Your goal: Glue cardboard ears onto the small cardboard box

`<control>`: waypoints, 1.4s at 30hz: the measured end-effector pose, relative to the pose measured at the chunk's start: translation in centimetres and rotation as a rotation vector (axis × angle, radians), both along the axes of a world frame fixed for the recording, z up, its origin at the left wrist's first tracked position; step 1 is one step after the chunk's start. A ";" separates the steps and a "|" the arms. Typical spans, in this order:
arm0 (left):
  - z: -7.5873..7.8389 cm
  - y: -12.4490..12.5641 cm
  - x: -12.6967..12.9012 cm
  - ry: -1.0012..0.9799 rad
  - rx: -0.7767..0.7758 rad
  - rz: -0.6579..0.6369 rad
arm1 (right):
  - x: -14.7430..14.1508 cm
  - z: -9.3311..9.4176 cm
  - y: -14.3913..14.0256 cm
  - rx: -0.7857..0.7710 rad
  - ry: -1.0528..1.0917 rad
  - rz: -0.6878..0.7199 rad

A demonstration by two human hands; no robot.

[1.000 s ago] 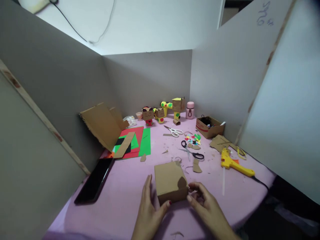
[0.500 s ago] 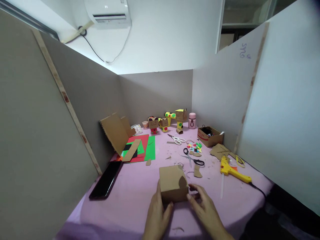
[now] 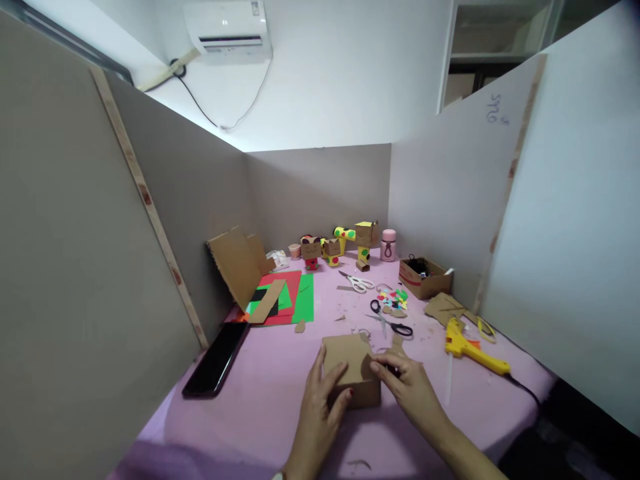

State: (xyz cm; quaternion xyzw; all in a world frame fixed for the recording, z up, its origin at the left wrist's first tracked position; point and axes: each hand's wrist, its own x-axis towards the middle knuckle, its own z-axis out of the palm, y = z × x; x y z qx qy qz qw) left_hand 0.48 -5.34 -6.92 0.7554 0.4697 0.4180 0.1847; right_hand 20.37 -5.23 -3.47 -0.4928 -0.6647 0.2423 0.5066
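Observation:
A small brown cardboard box (image 3: 349, 350) sits near the front of the table, with a dark patch near the right edge of its top. My left hand (image 3: 320, 400) grips the box from its left, fingers over the top and thumb against the front side. At the box's right top edge, my right hand (image 3: 400, 380) has thumb and forefinger pinched together; what lies between them, if anything, is hidden. A cut cardboard piece (image 3: 398, 343) lies just behind the right hand. Black-handled scissors (image 3: 400, 329) rest open beyond it.
To the right lie a yellow glue gun (image 3: 473, 353) and an open box (image 3: 427, 280). A black phone (image 3: 216, 360), coloured paper sheets (image 3: 304, 300) and folded cardboard (image 3: 235, 267) lie left. Cardboard figures (image 3: 311, 250), white scissors (image 3: 357, 283) and a pink bottle (image 3: 388, 245) stand or lie further back.
My left fingers have moved from the box's side onto its top. My right hand has moved up from the right side to the top edge, fingertips now pinched. The view has shifted slightly.

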 end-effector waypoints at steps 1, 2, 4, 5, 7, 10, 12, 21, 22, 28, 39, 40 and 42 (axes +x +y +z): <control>0.1 0.0 0.1 -0.003 -0.008 -0.003 | 0.0 -0.1 0.0 -0.002 0.003 0.004; 0.1 0.0 0.1 -0.006 -0.013 -0.004 | 0.0 -0.2 0.0 -0.005 0.008 0.006; 0.2 0.0 0.2 -0.013 -0.021 -0.005 | 0.0 -0.4 -0.1 -0.010 0.021 0.008; 0.3 -0.1 0.2 -0.015 -0.023 -0.005 | 0.0 -0.4 -0.2 -0.013 0.029 0.009; 0.3 -0.1 0.3 -0.021 -0.025 -0.002 | -0.1 -0.4 -0.3 -0.020 0.046 0.010; 0.1 -0.1 0.3 -0.031 -0.018 0.002 | -0.2 -0.3 -0.4 -0.037 0.070 0.005; 0.1 -0.2 0.1 -0.044 -0.006 0.021 | -0.2 -0.1 -0.6 -0.055 0.093 -0.009; 3.9 6.8 -4.3 -0.040 -0.097 0.443 | 1.4 -2.0 -1.4 -0.207 0.251 -0.194; 4.2 8.4 -4.5 0.011 -0.128 0.463 | 1.4 -2.7 -1.5 -0.236 0.260 -0.203; 4.6 14.8 -4.4 0.320 -0.286 0.572 | 1.7 -5.8 -1.2 -0.379 0.277 -0.199; 4.3 15.3 -5.2 0.450 -0.369 0.434 | 1.1 -4.7 -1.5 -0.451 0.310 -0.183; 4.4 15.3 -5.0 0.439 -0.378 0.424 | 1.0 -4.6 -1.5 -0.449 0.309 -0.178; 4.7 15.4 -4.7 0.407 -0.402 0.400 | 1.0 -4.4 -1.6 -0.439 0.303 -0.168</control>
